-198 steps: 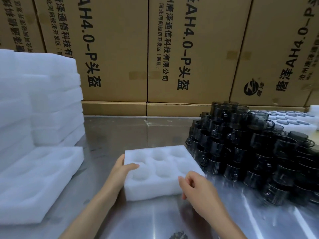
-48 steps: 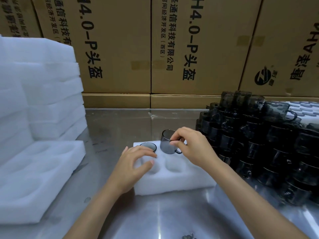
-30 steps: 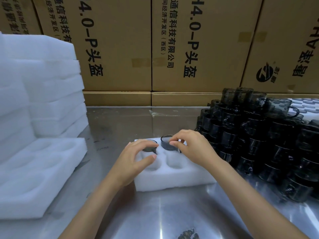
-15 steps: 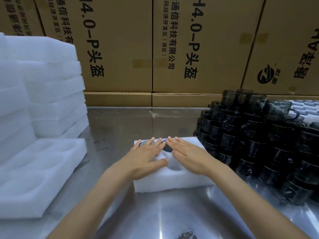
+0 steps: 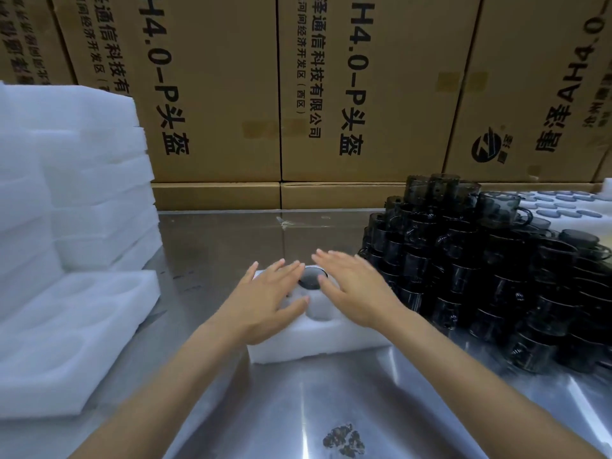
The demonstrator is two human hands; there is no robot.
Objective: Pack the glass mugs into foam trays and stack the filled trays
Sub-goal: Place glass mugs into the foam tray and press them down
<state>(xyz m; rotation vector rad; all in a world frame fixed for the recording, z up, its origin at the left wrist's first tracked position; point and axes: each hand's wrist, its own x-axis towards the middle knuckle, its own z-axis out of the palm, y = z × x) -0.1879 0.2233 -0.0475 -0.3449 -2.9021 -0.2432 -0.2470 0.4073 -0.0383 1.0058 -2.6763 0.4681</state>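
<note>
A white foam tray with round pockets lies on the steel table in front of me. A dark glass mug sits sunk in a far pocket, its rim showing between my hands. My left hand lies flat over the tray's left side, fingers straight, and hides what is in the pocket beneath it. My right hand stretches flat over the right side, fingers straight. Neither hand holds anything. A big pile of dark glass mugs is heaped to the right.
Stacked white foam trays stand at the left, with one open tray lying in front of them. Cardboard boxes wall off the back. More filled foam shows at the far right. A dark smudge marks the steel table near me.
My hands have let go of the two mugs set into the far pockets and now lie flat over the tray. In the last half second they spread slightly apart.
</note>
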